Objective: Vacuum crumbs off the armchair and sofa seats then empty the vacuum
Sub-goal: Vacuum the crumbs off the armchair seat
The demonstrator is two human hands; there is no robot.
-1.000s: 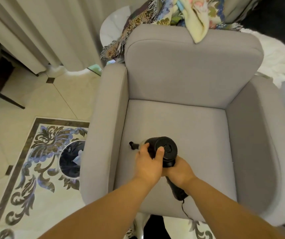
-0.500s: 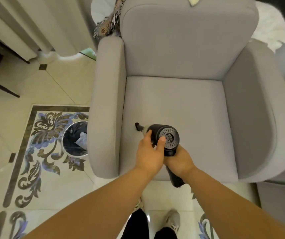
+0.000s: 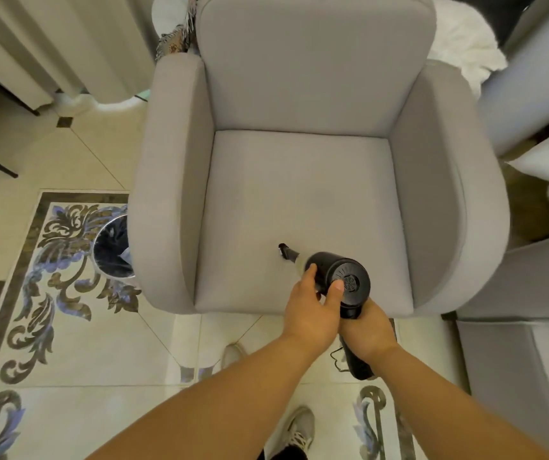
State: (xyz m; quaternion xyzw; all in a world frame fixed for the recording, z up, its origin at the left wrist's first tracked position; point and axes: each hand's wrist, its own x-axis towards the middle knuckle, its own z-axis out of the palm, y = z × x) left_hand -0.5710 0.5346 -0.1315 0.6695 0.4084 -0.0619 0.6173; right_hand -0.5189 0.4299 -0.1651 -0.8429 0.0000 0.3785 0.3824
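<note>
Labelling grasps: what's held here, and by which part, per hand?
Both hands hold the black handheld vacuum. The right hand grips its handle below the body. The left hand grips the round motor body, thumb on the rear vent cap.

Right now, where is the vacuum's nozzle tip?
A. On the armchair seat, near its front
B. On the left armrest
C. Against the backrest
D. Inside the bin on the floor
A: the handheld vacuum, held by the left hand and right hand, points its nozzle onto the front of the armchair seat.
</note>
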